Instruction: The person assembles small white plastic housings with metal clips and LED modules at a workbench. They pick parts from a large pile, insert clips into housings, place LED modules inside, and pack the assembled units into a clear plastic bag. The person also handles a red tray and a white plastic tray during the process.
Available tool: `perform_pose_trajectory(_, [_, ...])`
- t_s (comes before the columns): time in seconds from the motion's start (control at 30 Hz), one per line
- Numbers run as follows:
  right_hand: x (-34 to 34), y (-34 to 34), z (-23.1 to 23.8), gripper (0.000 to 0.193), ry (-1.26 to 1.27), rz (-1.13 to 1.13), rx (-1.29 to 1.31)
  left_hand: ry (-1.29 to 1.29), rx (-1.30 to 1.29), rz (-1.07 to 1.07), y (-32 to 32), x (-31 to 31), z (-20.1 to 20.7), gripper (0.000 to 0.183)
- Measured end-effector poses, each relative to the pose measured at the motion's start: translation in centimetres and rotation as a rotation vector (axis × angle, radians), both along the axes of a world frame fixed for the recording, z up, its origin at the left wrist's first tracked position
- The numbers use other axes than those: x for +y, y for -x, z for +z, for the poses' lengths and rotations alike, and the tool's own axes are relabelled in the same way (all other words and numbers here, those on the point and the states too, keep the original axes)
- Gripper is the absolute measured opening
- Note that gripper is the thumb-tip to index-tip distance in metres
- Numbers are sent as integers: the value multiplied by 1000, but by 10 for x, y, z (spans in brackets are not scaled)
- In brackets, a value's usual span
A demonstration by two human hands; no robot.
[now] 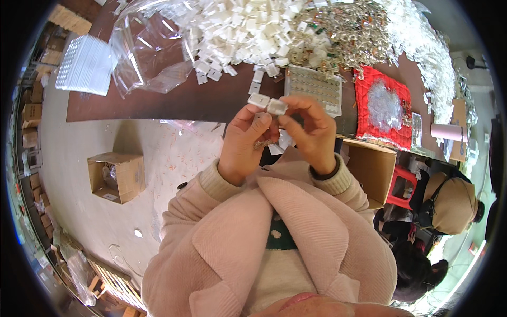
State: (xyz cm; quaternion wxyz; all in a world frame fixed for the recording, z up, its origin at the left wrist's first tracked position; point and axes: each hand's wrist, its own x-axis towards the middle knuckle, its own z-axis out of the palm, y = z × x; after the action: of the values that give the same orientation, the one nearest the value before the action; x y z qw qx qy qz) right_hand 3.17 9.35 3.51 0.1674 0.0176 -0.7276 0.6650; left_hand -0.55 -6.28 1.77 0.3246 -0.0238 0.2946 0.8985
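Note:
A small white plastic case [259, 100], with two box-like halves side by side, is held up over the front edge of the table. My left hand [242, 138] pinches its left half between thumb and fingers. Under those fingers some small shiny pieces [262, 143] show, too small to name. The thumb and forefinger of my right hand [312, 127] close on the right half [277, 106]. Just beyond my hands lies a shallow transparent tray [317, 87] with rows of small parts. A loose white case [255, 82] rests on the table near my fingertips.
White cases [243, 31] lie heaped on the brown table [153, 105], beside a pile of small metallic parts [359, 31]. A red quilted cloth [364, 111] bears transparent pieces. Stacked white trays [84, 66] are at the left. Cardboard boxes [124, 177] stand below; other people [449, 203] sit at right.

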Motion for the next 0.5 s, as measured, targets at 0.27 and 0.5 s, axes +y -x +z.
perform_pose_trajectory(0.27, [32, -15, 15, 23, -253, -156, -47, 49, 92, -46, -5, 19, -5, 19])
perform_pose_trajectory(0.5, [59, 27, 28, 21, -845, -209, 63, 102, 16, 45, -2, 18, -10, 18])
